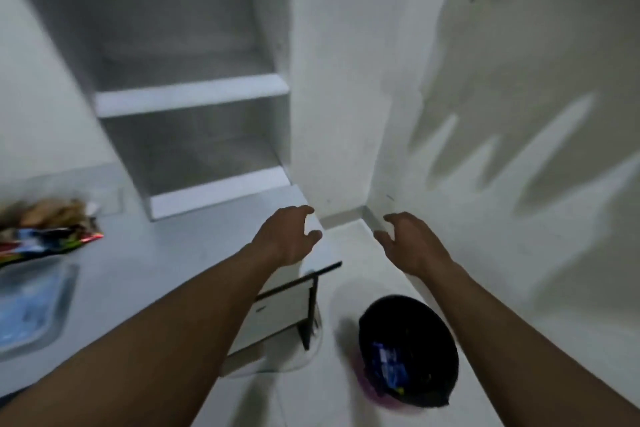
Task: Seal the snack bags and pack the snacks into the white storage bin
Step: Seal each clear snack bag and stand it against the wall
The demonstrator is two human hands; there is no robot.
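While both hands are out in front holding nothing, I'd say this job has barely got going, or at least nothing packed shows; no white storage bin is visible anywhere, so I can't tell where it is. Going left to right: at the near left there's a clear plastic lid or tray [31, 308] lying flat on the desk [145, 260], bluish and glossy with rounded corners; just beyond it a heap of snack bags [45, 229], crinkly foil-looking packs in bright colours, too blurred to say if any are sealed; they sit on the smooth pale grey desk top, well apart from either hand. Further back stands a white shelf unit [190, 94], flat matte boards, nothing visible on them. The left hand [287, 236] hovers over the desk's right corner, fingers loosely curled and spread; the right hand [408, 243] is the same, out over the pale floor. Near right, a round black bin [408, 350] on the floor holds a blue wrapper. So sealing and packing both look left to do.
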